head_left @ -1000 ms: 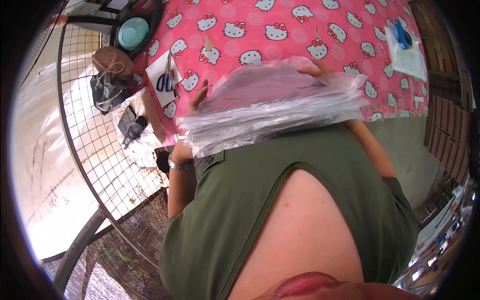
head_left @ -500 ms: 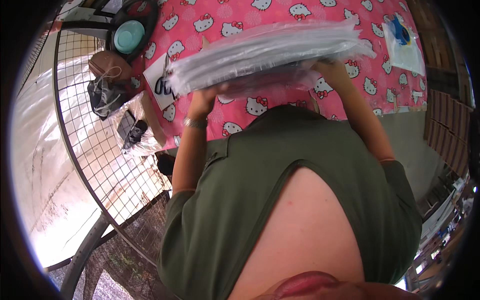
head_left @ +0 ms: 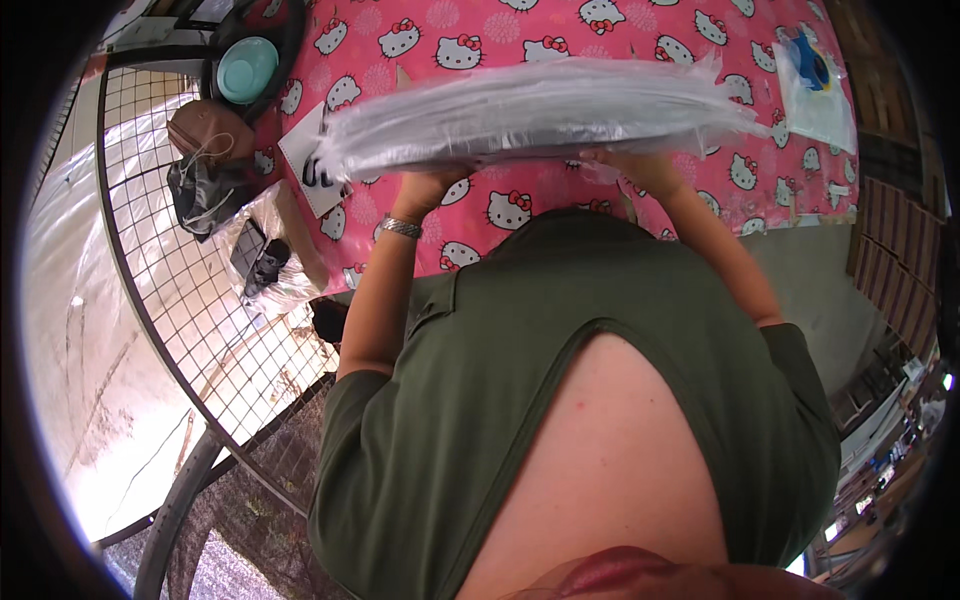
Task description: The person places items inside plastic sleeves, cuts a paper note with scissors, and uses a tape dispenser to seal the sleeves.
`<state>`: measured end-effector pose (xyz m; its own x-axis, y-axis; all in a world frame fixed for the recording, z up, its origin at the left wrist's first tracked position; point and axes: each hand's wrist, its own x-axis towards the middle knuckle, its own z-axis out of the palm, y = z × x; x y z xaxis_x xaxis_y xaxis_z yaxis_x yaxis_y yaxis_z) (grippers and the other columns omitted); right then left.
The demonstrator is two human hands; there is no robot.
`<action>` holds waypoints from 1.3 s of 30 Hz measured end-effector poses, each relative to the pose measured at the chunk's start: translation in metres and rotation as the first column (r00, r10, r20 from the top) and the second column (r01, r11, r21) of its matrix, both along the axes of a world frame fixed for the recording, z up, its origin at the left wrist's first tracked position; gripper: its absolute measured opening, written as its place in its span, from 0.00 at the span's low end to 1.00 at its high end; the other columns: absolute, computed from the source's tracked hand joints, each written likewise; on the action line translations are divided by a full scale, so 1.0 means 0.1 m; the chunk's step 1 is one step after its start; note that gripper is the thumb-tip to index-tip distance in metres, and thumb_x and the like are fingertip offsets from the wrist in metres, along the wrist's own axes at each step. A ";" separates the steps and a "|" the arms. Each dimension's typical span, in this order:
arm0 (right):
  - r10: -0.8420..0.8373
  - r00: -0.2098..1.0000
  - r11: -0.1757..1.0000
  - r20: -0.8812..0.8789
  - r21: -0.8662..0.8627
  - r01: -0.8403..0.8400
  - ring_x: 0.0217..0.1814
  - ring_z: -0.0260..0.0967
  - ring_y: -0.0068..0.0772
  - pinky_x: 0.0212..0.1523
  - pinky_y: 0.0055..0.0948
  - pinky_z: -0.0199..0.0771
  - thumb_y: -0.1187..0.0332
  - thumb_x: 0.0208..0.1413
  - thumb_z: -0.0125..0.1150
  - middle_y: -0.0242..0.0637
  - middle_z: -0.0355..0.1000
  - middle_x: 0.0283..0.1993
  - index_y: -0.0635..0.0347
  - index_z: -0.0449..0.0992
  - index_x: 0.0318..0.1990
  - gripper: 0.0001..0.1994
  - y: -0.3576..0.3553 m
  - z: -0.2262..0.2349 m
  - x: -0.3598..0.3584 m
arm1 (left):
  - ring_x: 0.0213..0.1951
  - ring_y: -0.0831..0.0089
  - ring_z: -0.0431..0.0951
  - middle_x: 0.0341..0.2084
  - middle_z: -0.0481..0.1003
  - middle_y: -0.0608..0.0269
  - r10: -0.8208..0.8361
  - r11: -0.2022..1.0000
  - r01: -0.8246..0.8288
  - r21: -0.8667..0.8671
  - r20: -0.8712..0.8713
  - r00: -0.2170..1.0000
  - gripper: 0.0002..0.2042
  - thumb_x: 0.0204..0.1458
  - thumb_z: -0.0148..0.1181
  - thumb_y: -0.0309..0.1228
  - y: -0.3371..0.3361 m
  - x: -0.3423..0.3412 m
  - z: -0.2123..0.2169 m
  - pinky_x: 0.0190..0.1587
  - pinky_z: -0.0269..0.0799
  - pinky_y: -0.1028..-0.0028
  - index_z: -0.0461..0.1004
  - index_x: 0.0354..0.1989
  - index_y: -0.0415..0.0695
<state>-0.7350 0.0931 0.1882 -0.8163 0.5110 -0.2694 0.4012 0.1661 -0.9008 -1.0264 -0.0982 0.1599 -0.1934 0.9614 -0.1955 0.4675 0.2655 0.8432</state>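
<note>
Plastic bundle: I have the clear, crinkled plastic bundle (head_left: 540, 110) stretched crosswise over the pink tablecloth (head_left: 445, 215), in front of the green shirt (head_left: 600, 270); from my remote seat I cannot tell whether its underside rests on the cloth.
Left hand: I see the left hand (head_left: 430, 190) grasping the bundle's near edge, left of its middle, fingertips hidden beneath the plastic.
Right hand: I read the right hand (head_left: 640, 172) as grasping the same edge further right, its fingers partly hidden.
Left wrist: I make out a silvery band (head_left: 402, 229) here.
Scissors: I catch only the dark handles of the scissors (head_left: 322, 174) on white paper (head_left: 298, 146), beside the bundle's left end.
Far right: I find a clear packet (head_left: 822, 122) with something blue on the cloth.
Far left: I spot a teal bowl (head_left: 247, 70) above a brown bag (head_left: 208, 128).
</note>
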 end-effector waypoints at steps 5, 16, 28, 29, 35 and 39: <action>0.003 0.998 1.000 0.056 0.024 -0.004 0.48 0.71 0.35 0.50 0.34 0.69 0.60 0.52 0.65 0.36 0.75 0.47 0.54 0.79 0.46 0.15 0.00 -0.12 0.27 | 0.61 0.64 0.64 0.56 0.69 0.55 -0.099 0.970 0.117 0.215 -0.089 0.991 0.21 0.59 0.49 0.42 -0.14 -0.15 -1.01 0.63 0.57 0.69 0.72 0.53 0.39; -0.023 0.984 0.985 0.177 0.171 -0.007 0.45 0.72 0.34 0.46 0.33 0.71 0.59 0.51 0.67 0.37 0.76 0.46 0.56 0.78 0.46 0.17 -0.11 -0.34 0.66 | 0.53 0.65 0.72 0.48 0.76 0.58 -0.093 0.992 0.107 0.071 -0.177 0.980 0.19 0.53 0.59 0.40 -0.12 0.03 -0.70 0.56 0.65 0.66 0.75 0.49 0.41; -0.139 0.961 0.971 0.241 -0.157 0.180 0.45 0.71 0.31 0.49 0.30 0.68 0.57 0.49 0.69 0.37 0.76 0.43 0.62 0.78 0.45 0.21 -0.07 -0.89 0.12 | 0.36 0.67 0.81 0.30 0.81 0.58 0.329 0.889 -0.241 -0.389 0.177 0.928 0.18 0.43 0.69 0.44 -0.37 0.46 -0.85 0.41 0.72 0.65 0.81 0.35 0.42; -0.255 0.940 0.909 0.229 -0.276 0.314 0.43 0.70 0.28 0.46 0.29 0.68 0.55 0.44 0.73 0.38 0.75 0.41 0.70 0.75 0.46 0.27 -0.14 -0.84 0.09 | 0.30 0.64 0.81 0.28 0.80 0.51 0.392 0.858 -0.257 -0.445 0.242 0.888 0.23 0.40 0.73 0.43 -0.47 0.49 -1.12 0.35 0.76 0.65 0.78 0.36 0.34; -0.298 0.770 0.866 0.564 -0.180 0.467 0.36 0.71 0.31 0.38 0.32 0.70 0.49 0.44 0.72 0.41 0.75 0.36 0.70 0.76 0.41 0.29 -0.15 -0.97 0.30 | 0.24 0.59 0.81 0.23 0.77 0.44 0.574 0.661 -0.340 -0.669 0.158 0.804 0.28 0.39 0.74 0.44 -0.29 0.91 -0.79 0.23 0.77 0.68 0.74 0.29 0.25; -0.293 0.791 0.902 0.538 -0.120 0.416 0.36 0.73 0.33 0.38 0.33 0.70 0.46 0.43 0.71 0.44 0.76 0.36 0.71 0.77 0.41 0.31 -0.44 -0.98 0.49 | 0.31 0.52 0.81 0.24 0.77 0.42 0.313 0.739 -0.273 -0.616 -0.044 0.949 0.36 0.34 0.71 0.58 -0.63 0.97 -0.92 0.33 0.75 0.61 0.75 0.28 0.28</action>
<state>-0.6857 0.0493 0.0905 -0.3120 0.6141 -0.7250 0.7912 -0.2545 -0.5561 -0.9292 -0.1609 0.0675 -0.4142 0.5333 -0.7376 0.2360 0.8456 0.4789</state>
